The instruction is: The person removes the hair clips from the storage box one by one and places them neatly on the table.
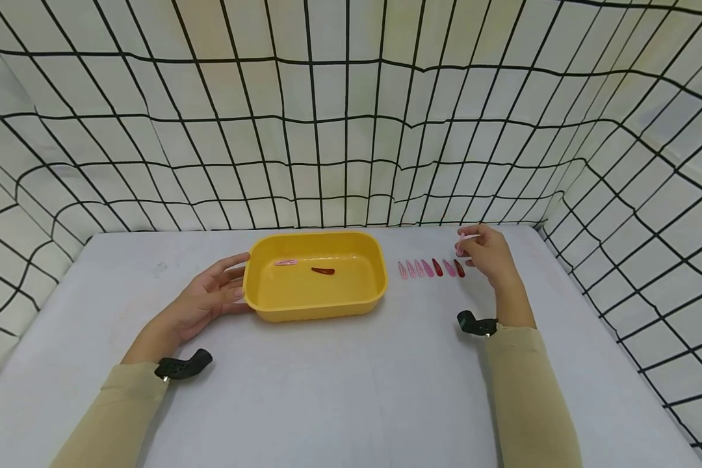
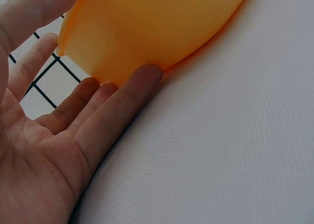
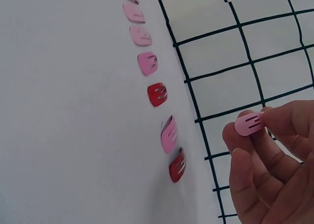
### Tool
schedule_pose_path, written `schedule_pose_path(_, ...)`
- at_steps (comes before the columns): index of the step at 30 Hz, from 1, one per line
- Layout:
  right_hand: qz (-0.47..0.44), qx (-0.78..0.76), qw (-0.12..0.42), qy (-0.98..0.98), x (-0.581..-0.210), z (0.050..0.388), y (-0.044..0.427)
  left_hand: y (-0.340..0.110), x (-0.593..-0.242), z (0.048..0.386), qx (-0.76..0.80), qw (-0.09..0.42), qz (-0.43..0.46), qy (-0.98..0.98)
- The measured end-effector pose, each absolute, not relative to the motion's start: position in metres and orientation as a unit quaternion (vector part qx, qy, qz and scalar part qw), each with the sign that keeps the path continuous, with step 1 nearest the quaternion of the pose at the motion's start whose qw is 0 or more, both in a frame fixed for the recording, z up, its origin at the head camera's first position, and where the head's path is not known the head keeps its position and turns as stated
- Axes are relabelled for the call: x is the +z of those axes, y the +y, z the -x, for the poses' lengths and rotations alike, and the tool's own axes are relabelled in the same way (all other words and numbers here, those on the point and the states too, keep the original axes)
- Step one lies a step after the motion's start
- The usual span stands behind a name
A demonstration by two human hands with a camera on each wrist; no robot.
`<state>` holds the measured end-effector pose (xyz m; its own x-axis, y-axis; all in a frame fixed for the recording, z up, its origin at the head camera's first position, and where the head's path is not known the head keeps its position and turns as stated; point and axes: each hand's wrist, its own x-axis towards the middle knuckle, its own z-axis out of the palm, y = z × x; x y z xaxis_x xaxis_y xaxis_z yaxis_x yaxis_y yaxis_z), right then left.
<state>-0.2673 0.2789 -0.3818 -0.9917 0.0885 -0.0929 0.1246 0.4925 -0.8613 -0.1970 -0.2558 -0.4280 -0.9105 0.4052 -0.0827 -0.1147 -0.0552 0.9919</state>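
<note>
A yellow plastic tray (image 1: 316, 314) stands on the white table, with a pink hair clip (image 1: 285, 262) and a dark red hair clip (image 1: 323, 271) lying in it. My left hand (image 1: 213, 292) touches the tray's left end with fairly straight fingers; in the left wrist view the fingertips (image 2: 149, 76) rest against its outer wall. My right hand (image 1: 487, 252) pinches a light pink hair clip (image 3: 249, 124) between thumb and fingers, raised above the table. Beside it lies a row of several hair clips, among them a bright red clip (image 3: 157, 94) and a dark red one (image 3: 177, 166) at the right end.
A black wire grid (image 1: 345, 143) over pale walls closes off the table's back and sides. The white table top (image 1: 327, 390) stretches in front of the tray. Each wrist wears a dark camera mount (image 1: 182, 365).
</note>
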Motion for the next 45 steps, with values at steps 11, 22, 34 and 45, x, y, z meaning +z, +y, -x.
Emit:
schedule_pose_path(11, -0.093, -0.483, 0.046, 0.869, -0.395, 0.268, 0.291, -0.256, -0.427, 0.198, 0.714, 0.180, -0.107, 0.668)
schedule_pose_path(22, -0.097, -0.455, 0.057, 0.884, -0.402, 0.268, 0.298, -0.256, -0.427, 0.197, 0.717, 0.181, -0.102, 0.665)
schedule_pose_path(34, -0.093, -0.454, 0.081, 0.882, -0.403, 0.266, 0.300, -0.256, -0.427, 0.197, 0.718, 0.180, -0.101, 0.665)
schedule_pose_path(45, -0.098, -0.416, 0.092, 0.899, -0.407, 0.267, 0.303, -0.256, -0.427, 0.198, 0.715, 0.180, -0.093, 0.669)
